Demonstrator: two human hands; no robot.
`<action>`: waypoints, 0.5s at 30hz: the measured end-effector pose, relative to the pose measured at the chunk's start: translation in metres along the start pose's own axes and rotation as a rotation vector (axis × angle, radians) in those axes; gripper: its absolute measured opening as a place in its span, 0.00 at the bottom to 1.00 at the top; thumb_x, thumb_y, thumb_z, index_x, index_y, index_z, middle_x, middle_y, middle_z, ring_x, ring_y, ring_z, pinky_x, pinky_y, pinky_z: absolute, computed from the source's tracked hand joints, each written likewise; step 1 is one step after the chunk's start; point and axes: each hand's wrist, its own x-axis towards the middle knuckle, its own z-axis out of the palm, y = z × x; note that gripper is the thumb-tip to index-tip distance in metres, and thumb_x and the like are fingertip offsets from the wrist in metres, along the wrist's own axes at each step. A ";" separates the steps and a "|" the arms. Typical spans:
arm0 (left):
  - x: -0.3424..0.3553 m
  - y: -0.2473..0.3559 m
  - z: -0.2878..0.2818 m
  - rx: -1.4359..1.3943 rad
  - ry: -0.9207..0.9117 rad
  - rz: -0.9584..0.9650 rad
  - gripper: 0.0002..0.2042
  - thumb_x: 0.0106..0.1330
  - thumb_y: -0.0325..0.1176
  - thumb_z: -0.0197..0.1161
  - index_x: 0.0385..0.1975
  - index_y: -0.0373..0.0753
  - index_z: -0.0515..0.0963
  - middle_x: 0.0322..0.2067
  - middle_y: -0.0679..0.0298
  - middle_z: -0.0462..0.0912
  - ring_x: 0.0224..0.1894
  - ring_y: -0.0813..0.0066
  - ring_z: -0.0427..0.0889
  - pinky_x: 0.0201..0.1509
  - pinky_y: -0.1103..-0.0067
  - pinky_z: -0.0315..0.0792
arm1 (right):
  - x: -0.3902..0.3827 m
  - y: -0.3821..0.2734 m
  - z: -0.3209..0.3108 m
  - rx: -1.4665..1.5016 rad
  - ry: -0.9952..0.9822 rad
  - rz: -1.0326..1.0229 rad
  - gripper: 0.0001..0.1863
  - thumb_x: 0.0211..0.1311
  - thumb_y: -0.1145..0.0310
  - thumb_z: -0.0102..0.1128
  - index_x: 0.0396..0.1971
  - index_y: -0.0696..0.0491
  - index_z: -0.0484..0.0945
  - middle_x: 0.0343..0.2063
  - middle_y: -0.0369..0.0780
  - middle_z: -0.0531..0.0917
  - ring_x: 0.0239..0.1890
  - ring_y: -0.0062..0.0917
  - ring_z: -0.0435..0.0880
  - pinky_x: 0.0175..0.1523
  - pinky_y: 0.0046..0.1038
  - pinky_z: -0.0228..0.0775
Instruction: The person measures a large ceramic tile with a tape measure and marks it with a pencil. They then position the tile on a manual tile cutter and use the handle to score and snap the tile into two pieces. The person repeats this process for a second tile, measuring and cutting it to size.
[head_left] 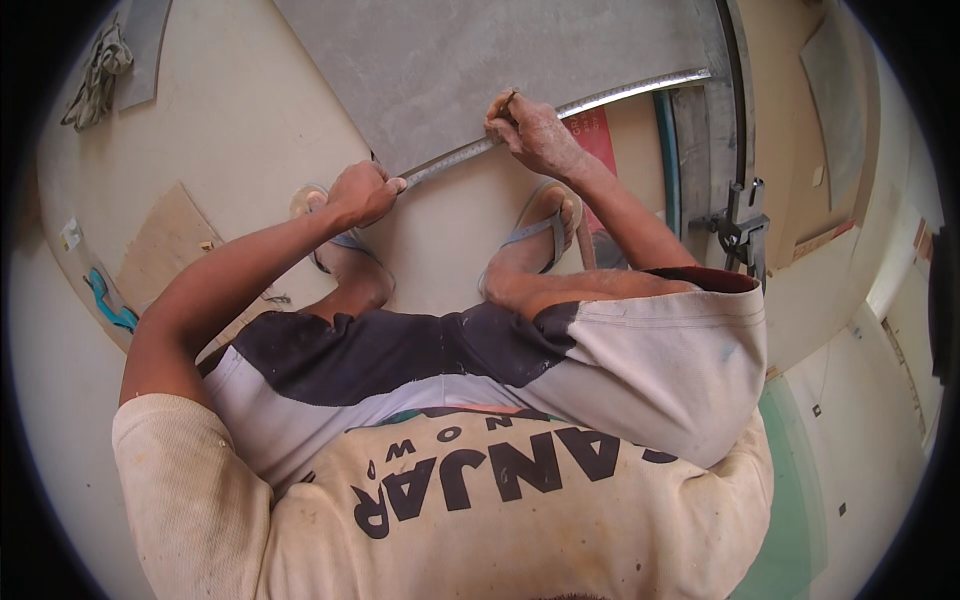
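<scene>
The left hand (pixel 362 194) pinches the near-left end of a long metal ruler (pixel 455 157) between thumb and curled fingers. The right hand (pixel 540 135) is bent over the ruler's middle stretch, its fingers curled in; something small and dark shows at the fingertips, but I cannot tell what it is or how firmly it is grasped. The ruler lies along the near edge of a large grey board (pixel 430 75), running from the left hand, under the right, up to the metal frame (pixel 690 130) on the right.

Below the ruler, the person's feet in sandals (pixel 533 232) stand apart on the pale floor (pixel 430 250). Past the right forearm are a red sheet (pixel 597 143), a teal bar (pixel 668 165) and a metal clamp (pixel 742 232) beside the frame. Well off to the left lie a pair of gloves (pixel 100 75), a brown board (pixel 160 245) and a teal tool (pixel 108 300). At the lower right is a green sheet (pixel 790 500).
</scene>
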 end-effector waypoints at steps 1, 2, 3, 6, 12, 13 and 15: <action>-0.001 0.000 0.000 -0.010 -0.002 0.000 0.20 0.63 0.46 0.60 0.29 0.31 0.84 0.30 0.45 0.84 0.38 0.51 0.83 0.47 0.64 0.74 | 0.000 -0.001 0.000 -0.012 -0.001 0.001 0.06 0.63 0.73 0.57 0.37 0.58 0.72 0.28 0.49 0.81 0.32 0.45 0.82 0.39 0.39 0.72; -0.001 0.000 0.000 -0.020 -0.003 -0.001 0.20 0.63 0.46 0.60 0.29 0.31 0.83 0.30 0.45 0.84 0.38 0.51 0.83 0.47 0.64 0.74 | -0.001 -0.002 -0.001 -0.025 -0.020 0.016 0.06 0.63 0.73 0.57 0.36 0.58 0.72 0.28 0.49 0.81 0.32 0.45 0.82 0.39 0.39 0.72; -0.001 0.000 0.001 -0.019 -0.001 0.010 0.20 0.63 0.46 0.60 0.29 0.31 0.83 0.30 0.45 0.84 0.38 0.51 0.83 0.47 0.64 0.74 | -0.001 -0.003 -0.001 -0.038 -0.039 0.031 0.06 0.63 0.73 0.57 0.36 0.58 0.72 0.28 0.49 0.81 0.32 0.45 0.82 0.39 0.39 0.72; 0.001 0.000 -0.002 -0.009 -0.004 0.026 0.20 0.63 0.46 0.60 0.29 0.31 0.83 0.30 0.45 0.84 0.39 0.50 0.83 0.47 0.64 0.73 | -0.002 -0.002 -0.004 -0.067 -0.066 -0.003 0.06 0.63 0.73 0.57 0.36 0.59 0.72 0.28 0.49 0.81 0.33 0.45 0.82 0.39 0.39 0.72; 0.000 -0.002 0.002 -0.014 0.029 0.011 0.20 0.63 0.46 0.61 0.31 0.31 0.84 0.30 0.45 0.84 0.39 0.51 0.83 0.47 0.65 0.73 | -0.003 0.000 0.002 0.009 0.022 -0.032 0.06 0.63 0.73 0.57 0.35 0.59 0.71 0.27 0.49 0.81 0.33 0.45 0.81 0.40 0.39 0.72; 0.001 -0.004 0.002 -0.021 0.049 0.018 0.20 0.62 0.46 0.61 0.30 0.30 0.83 0.28 0.45 0.83 0.37 0.52 0.83 0.46 0.65 0.73 | -0.001 0.001 0.003 0.029 0.054 -0.056 0.06 0.63 0.73 0.57 0.35 0.58 0.71 0.27 0.49 0.81 0.33 0.45 0.81 0.40 0.39 0.72; 0.002 -0.006 0.005 -0.049 0.043 0.007 0.20 0.61 0.46 0.62 0.30 0.30 0.83 0.27 0.45 0.83 0.35 0.53 0.84 0.45 0.66 0.74 | -0.003 0.002 0.005 0.013 0.047 -0.066 0.06 0.63 0.73 0.56 0.35 0.58 0.71 0.27 0.48 0.81 0.32 0.46 0.81 0.39 0.39 0.72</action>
